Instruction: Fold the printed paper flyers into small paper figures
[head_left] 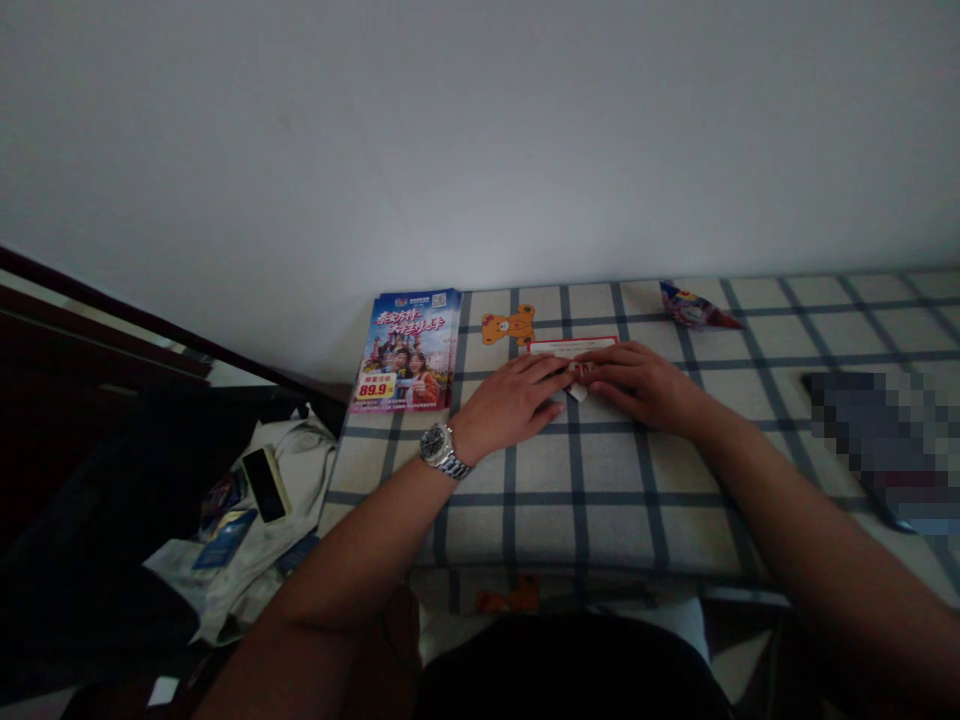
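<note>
My left hand [514,398], with a metal watch [442,450] on its wrist, lies on the checked tablecloth [600,480] with its fingers stretched toward a small white paper with a red border [570,348]. My right hand [637,380] rests beside it, its fingertips pressing on the same folded paper. Both hands meet over the paper's near edge, where a small white corner sticks out below the fingers. Most of the paper under the fingers is hidden.
A colourful flyer stack [409,348] lies at the table's far left corner. A crumpled snack wrapper [694,307] sits at the back right. A phone [266,483] and cards lie on cloth left of the table. A wall stands right behind.
</note>
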